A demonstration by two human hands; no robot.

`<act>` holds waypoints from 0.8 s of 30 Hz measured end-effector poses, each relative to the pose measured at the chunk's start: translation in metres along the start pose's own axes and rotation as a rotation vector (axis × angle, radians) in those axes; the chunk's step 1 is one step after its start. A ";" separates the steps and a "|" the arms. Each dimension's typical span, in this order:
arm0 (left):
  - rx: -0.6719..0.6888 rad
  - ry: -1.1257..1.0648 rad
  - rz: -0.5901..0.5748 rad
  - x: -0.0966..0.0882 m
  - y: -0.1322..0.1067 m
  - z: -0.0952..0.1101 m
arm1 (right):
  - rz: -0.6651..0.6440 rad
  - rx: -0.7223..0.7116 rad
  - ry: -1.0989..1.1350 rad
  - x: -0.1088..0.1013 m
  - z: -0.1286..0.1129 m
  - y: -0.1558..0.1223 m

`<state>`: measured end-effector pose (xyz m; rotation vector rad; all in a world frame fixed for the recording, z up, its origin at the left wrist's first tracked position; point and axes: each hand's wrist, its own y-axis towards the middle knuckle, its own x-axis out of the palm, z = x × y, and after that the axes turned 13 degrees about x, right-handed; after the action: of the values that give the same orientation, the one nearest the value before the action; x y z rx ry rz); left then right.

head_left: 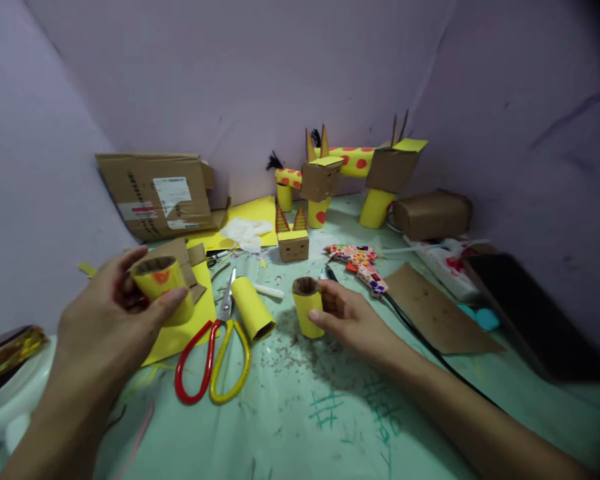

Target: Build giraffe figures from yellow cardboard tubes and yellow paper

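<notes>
A pale green table covering (330,427) fills the lower half of the frame; it is marked with scribbled green hatch lines at lower centre and is strewn with small brown scraps. The scene is enclosed by plain lilac walls (260,73) that meet in a corner at upper centre.

At centre left, a yellow paper-wrapped tube with an orange spot (161,285) is held off the surface by the left hand (111,319), pinched between thumb and fingers. At centre, a second yellow tube (308,307) is stood upright on the covering and is clasped at its side by the right hand (349,317), whose fingers are curled around it. A third yellow tube (253,308) is laid on its side between the two hands, just beside scissors with one red and one yellow handle (215,360).

A sheet of yellow paper (180,333) is spread under the left hand's tube. Behind, at upper centre, two cardboard animal figures with yellow, red-spotted bodies (347,175) are stood near the wall, and a small cardboard box head with pointed ears (293,241) is set in front of them. A flattened cardboard carton (161,193) is propped at upper left. A patterned glue gun (361,263) is laid right of centre, its black cord (430,347) trailing towards the lower right beside a flat cardboard piece (435,308).
</notes>
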<state>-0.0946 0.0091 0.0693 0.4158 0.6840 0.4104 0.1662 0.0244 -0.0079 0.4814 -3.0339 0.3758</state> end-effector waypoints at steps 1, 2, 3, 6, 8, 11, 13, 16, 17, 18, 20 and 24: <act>-0.032 -0.087 0.041 0.008 -0.009 0.012 | -0.007 0.000 -0.001 -0.001 -0.002 -0.001; -0.055 -0.236 -0.016 0.018 -0.019 0.023 | -0.020 -0.001 -0.005 -0.002 -0.004 -0.001; -0.086 -0.398 -0.112 0.029 -0.030 0.033 | -0.035 -0.004 -0.013 -0.003 -0.006 -0.002; -0.165 -0.656 -0.341 0.061 -0.059 0.045 | -0.064 -0.021 -0.035 -0.009 -0.012 -0.004; -0.186 -0.671 -0.393 0.077 -0.071 0.042 | -0.093 -0.009 -0.055 -0.015 -0.015 -0.005; -0.143 -0.614 -0.414 0.089 -0.078 0.030 | -0.165 0.021 -0.084 -0.022 -0.017 -0.007; -0.078 -0.542 -0.413 0.093 -0.079 0.023 | -0.199 0.025 -0.103 -0.025 -0.018 -0.008; 0.003 -0.403 -0.459 0.095 -0.079 0.018 | -0.207 0.011 -0.161 -0.025 -0.018 -0.010; 0.017 -0.362 -0.486 0.095 -0.078 0.018 | -0.200 0.001 -0.191 -0.025 -0.018 -0.011; 0.025 -0.329 -0.507 0.094 -0.078 0.018 | -0.187 -0.013 -0.227 -0.025 -0.017 -0.011; 0.020 -0.287 -0.526 0.094 -0.078 0.019 | -0.149 -0.042 -0.306 -0.025 -0.016 -0.011; 0.013 -0.244 -0.548 0.093 -0.076 0.017 | -0.128 -0.097 -0.456 -0.025 -0.011 -0.010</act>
<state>-0.0003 -0.0128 -0.0042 0.2692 0.5343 -0.1622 0.1935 0.0255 0.0028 0.8549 -3.4029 0.1216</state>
